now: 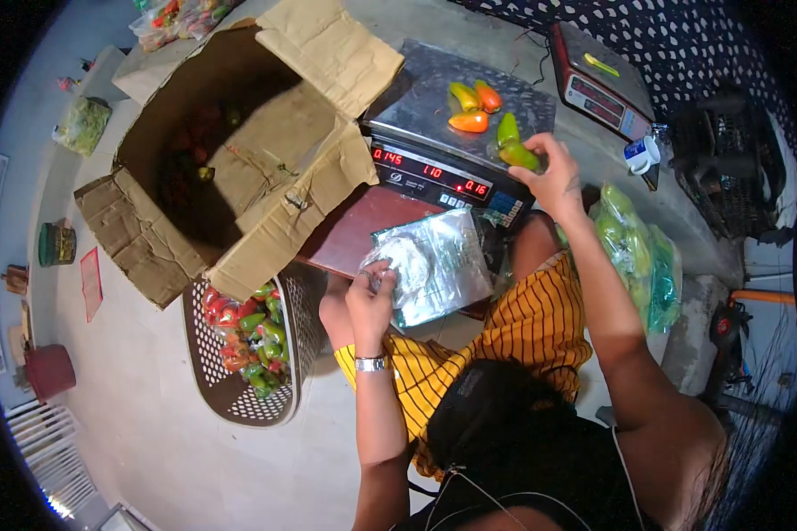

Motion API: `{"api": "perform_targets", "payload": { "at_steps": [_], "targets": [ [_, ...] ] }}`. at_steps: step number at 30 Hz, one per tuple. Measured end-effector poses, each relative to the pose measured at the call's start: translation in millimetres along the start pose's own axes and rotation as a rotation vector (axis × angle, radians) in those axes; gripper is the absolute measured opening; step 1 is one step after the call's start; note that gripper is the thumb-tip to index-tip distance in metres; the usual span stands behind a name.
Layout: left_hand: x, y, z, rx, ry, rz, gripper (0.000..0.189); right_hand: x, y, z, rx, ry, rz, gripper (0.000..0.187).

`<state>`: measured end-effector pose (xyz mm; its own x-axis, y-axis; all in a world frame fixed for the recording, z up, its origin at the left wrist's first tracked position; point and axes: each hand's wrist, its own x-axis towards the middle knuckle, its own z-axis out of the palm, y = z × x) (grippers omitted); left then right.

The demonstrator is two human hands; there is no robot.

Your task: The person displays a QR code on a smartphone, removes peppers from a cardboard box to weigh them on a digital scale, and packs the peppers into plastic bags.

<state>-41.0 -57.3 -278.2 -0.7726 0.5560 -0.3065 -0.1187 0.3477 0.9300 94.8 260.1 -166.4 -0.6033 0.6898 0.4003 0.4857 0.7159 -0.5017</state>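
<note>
My right hand (552,178) grips a green bell pepper (519,155) at the near right edge of a digital scale's metal plate (412,86). Touching it is another green pepper (507,127). Farther left on the plate lie a yellow-green pepper (465,96) and two orange peppers, one (488,97) behind the other (468,121). The scale's display (432,172) is lit with red digits. My left hand (370,302) pinches a crumpled clear plastic bag (402,262), which lies over a flat stack of plastic bags (448,292) above my lap.
Left of the scale stands an open cardboard box (292,139) with some peppers in its shaded end. Below it, a plastic basket (206,391) holds bagged peppers (252,332). Bagged green produce (621,232) sits right of my knee. A second scale (594,86) and a mug (641,156) stand behind.
</note>
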Motion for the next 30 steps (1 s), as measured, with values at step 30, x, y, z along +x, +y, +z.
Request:
{"api": "perform_targets", "payload": {
  "at_steps": [30],
  "targets": [
    [-7,2,7,0.304,0.157,0.149,0.025,42,10,-8,0.023,-0.38,0.041,0.091]
  ]
}}
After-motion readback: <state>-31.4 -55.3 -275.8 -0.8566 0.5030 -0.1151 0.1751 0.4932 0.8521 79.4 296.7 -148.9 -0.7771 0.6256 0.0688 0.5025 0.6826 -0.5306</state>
